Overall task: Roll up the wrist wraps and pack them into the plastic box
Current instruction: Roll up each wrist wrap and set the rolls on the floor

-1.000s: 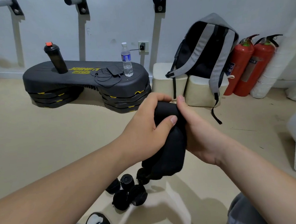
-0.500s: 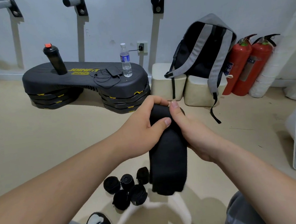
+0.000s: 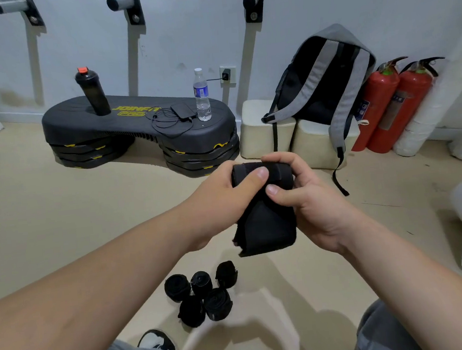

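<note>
Black cloth wrist wrap [image 3: 265,216] hangs above the tan floor [image 3: 59,219], its rolled top gripped by the left hand [image 3: 221,201] and right hand [image 3: 311,203]; the loose end looks like it needs rolling next.

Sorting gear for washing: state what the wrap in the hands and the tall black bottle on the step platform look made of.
Wrist wrap: matte black woven fabric, likely elastic; it hangs limp with a frayed corner. Bottle: probably hard plastic, dark, faint sheen, red cap.
</note>
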`<state>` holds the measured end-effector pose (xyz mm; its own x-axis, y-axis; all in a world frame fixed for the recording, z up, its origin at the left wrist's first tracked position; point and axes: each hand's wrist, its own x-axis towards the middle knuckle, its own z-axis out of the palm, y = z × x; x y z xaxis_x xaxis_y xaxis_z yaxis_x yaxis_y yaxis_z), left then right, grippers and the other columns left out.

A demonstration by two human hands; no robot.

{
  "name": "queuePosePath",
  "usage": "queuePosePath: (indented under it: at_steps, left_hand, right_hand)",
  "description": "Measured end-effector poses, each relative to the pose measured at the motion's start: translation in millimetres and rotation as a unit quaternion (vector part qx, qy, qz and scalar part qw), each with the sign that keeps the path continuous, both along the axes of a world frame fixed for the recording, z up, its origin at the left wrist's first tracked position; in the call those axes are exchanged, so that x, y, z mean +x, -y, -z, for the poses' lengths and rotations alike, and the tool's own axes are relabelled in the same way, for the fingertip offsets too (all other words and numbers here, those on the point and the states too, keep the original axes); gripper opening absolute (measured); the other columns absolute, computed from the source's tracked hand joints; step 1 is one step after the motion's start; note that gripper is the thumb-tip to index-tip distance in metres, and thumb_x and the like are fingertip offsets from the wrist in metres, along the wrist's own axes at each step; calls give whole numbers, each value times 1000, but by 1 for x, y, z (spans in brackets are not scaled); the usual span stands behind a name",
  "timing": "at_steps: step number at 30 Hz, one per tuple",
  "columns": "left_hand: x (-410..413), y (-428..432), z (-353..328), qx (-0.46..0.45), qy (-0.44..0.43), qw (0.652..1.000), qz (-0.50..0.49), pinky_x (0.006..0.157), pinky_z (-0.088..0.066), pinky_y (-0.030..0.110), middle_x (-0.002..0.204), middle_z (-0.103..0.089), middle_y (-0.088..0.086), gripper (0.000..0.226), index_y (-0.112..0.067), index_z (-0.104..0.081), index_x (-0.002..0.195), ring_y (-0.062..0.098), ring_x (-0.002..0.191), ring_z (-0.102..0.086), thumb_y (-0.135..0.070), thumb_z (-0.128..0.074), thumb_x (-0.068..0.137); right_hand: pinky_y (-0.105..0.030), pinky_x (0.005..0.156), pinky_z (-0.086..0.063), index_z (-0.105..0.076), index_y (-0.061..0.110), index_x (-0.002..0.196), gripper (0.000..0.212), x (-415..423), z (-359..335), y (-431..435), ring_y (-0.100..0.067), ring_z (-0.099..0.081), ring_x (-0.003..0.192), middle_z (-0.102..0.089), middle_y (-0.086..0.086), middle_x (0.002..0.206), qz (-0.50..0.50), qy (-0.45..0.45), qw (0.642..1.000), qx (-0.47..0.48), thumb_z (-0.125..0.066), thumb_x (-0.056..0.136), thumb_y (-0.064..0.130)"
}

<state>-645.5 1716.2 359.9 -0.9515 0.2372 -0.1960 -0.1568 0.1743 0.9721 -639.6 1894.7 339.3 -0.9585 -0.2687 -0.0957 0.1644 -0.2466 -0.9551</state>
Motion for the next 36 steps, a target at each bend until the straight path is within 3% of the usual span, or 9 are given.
queuePosePath:
  at_steps: [4, 7, 9, 11, 13, 16, 22, 28, 36]
  left_hand:
    - [1, -1, -6, -13, -86, 996, 7, 73, -59, 20, 101, -72, -9, 21, -26, -57, 124, 2, 93, -72, -29, -64, 105]
    - [3, 1, -6, -50, -164, 985, 24, 66, -60, 25, 94, -68, -9, 28, -27, -53, 129, 3, 75, -69, -20, -65, 105]
    - [0, 4, -2, -100, -225, 969, 35, 71, -62, 39, 102, -67, -7, 35, -33, -52, 132, 13, 76, -69, -21, -68, 102]
    - [1, 5, 1, -150, -278, 946, 68, 75, -54, 26, 114, -64, -10, 45, -34, -54, 137, -2, 80, -63, -17, -71, 99]
    - [-1, 5, 4, -176, -324, 926, 84, 92, -50, 21, 126, -60, -9, 50, -26, -58, 139, -6, 106, -60, -9, -73, 95]
    - [1, 0, 7, -120, -313, 939, 74, 105, -52, 36, 129, -58, -3, 52, -25, -61, 132, 12, 124, -58, -5, -73, 85]
    - [-1, -3, -6, -19, -46, 999, 7, 77, -59, 34, 125, -63, 1, 60, -29, -55, 134, 17, 102, -68, -5, -72, 82]
    - [7, -8, -10, 18, 29, 998, 49, 61, -57, 20, 97, -71, -16, 19, -32, -61, 119, -5, 74, -72, -46, -56, 107]
    - [4, -7, -8, -9, -50, 999, -4, 79, -68, 44, 112, -73, 0, 24, -25, -58, 122, 18, 99, -77, -37, -66, 103]
  right_hand:
    - [-53, 110, -50, -62, 19, 141, 53, -1, -7, -2, -36, -66, 126, -67, -18, 139, -19, 55, 998, -37, -58, 91, 2]
    - [-52, 109, -52, -70, 10, 134, 43, 2, -13, 1, -35, -68, 122, -68, -22, 136, -28, 94, 993, -73, -56, 96, 26]
    - [-49, 104, -57, -71, 16, 133, 48, 3, -14, 3, -30, -71, 120, -72, -16, 133, -52, 110, 991, -62, -44, 106, 47]
    - [-52, 106, -56, -67, 22, 137, 62, 3, -13, 3, -30, -70, 124, -72, -12, 134, -74, 121, 989, -45, -36, 105, 64]
    - [-51, 106, -55, -64, 22, 140, 67, 2, -12, 3, -29, -70, 125, -72, -10, 135, -67, 125, 989, -38, -36, 103, 69]
    - [-47, 94, -63, -61, 18, 141, 57, 2, -13, 4, -27, -73, 119, -73, -13, 132, -26, 103, 994, -40, -43, 105, 58]
    - [-40, 74, -65, -59, 22, 128, 25, -1, -9, 2, -21, -75, 91, -77, -3, 105, 35, 49, 995, -78, -59, 104, 16]
    - [-40, 71, -63, -66, 24, 99, 55, -5, -2, -4, -27, -71, 86, -72, -8, 96, 24, 18, 998, -48, -51, 84, -27]
    - [-60, 110, -50, -65, 22, 135, 60, -4, -8, -4, -37, -69, 122, -74, -14, 128, 5, 42, 997, -61, -64, 76, 10]
